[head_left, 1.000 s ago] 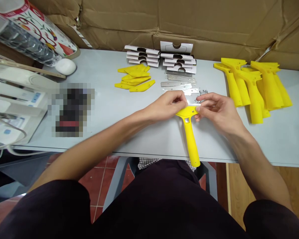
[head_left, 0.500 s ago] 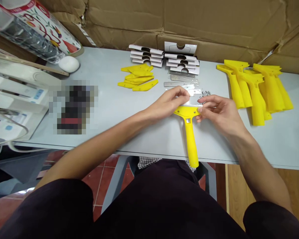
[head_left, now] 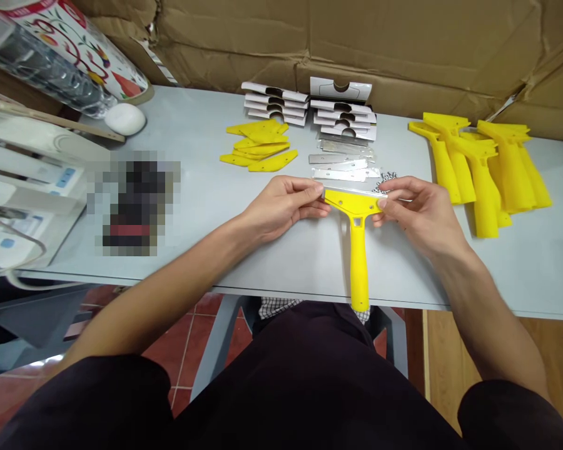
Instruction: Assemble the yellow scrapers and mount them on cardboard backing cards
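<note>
I have left hand (head_left: 286, 209) and right hand (head_left: 420, 215) pinching opposite ends of yellow scraper (head_left: 359, 262); metal strips (head_left: 340, 167), small fasteners (head_left: 387, 179) lie beyond on counter (head_left: 197, 187).

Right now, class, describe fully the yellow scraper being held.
The yellow scraper looks plastic: wide head with two round marks, shiny strip along the far edge, square neck opening, handle pointing toward the viewer, its end showing past the edge of the table. The left hand and right hand grip the head's ends.

Dressed in a near-black, plum-tinged top (head_left: 300, 381) with wide short sleeves (head_left: 98, 394), leaving both forearms (head_left: 187, 275) and both hands (head_left: 281, 210) bare.
</note>
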`<state>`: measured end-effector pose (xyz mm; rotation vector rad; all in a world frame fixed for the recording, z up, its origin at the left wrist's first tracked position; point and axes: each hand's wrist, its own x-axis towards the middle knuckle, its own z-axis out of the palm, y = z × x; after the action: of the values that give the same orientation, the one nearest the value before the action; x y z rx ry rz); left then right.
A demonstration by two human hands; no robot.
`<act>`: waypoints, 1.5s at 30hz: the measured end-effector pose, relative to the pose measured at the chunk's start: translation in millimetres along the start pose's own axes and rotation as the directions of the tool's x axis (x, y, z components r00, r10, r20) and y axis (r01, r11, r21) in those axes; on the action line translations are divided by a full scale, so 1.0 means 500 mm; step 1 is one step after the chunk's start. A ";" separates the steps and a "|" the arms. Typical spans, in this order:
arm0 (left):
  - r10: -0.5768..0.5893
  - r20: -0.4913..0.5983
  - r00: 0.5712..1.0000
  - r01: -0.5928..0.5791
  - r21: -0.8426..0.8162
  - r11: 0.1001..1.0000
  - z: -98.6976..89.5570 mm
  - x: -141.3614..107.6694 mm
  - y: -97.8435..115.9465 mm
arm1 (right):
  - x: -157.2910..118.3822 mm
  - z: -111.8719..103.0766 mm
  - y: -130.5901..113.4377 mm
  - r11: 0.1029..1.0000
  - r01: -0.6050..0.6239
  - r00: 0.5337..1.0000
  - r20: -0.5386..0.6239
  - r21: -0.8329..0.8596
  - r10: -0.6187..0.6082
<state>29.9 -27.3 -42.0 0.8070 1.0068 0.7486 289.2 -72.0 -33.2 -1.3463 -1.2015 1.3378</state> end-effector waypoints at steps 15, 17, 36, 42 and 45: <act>0.123 -0.030 0.992 -0.122 0.018 0.992 0.012 -0.012 -0.014 | 0.000 0.002 0.001 1.000 0.001 1.000 -0.001 -0.018 -0.001; 0.131 -0.030 0.991 -0.130 0.038 0.991 0.012 -0.013 -0.016 | 0.000 0.003 0.000 1.000 -0.006 1.000 0.000 -0.029 0.006; 0.138 -0.114 0.984 -0.132 0.061 0.989 0.027 -0.023 -0.024 | -0.002 0.003 0.004 0.997 -0.073 0.996 0.051 -0.012 0.074; 0.024 0.020 1.000 -0.025 0.073 0.997 0.027 -0.028 -0.023 | 0.000 0.009 0.004 0.998 -0.062 0.997 0.040 -0.020 0.063; -0.016 0.024 1.000 0.014 0.090 0.996 0.026 -0.028 -0.021 | 0.000 0.009 0.008 0.998 -0.048 0.998 0.039 -0.029 0.049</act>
<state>38.5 -47.2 -40.9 0.8839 1.0286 0.6825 285.0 -73.1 -37.2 -1.3824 -1.2247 1.3926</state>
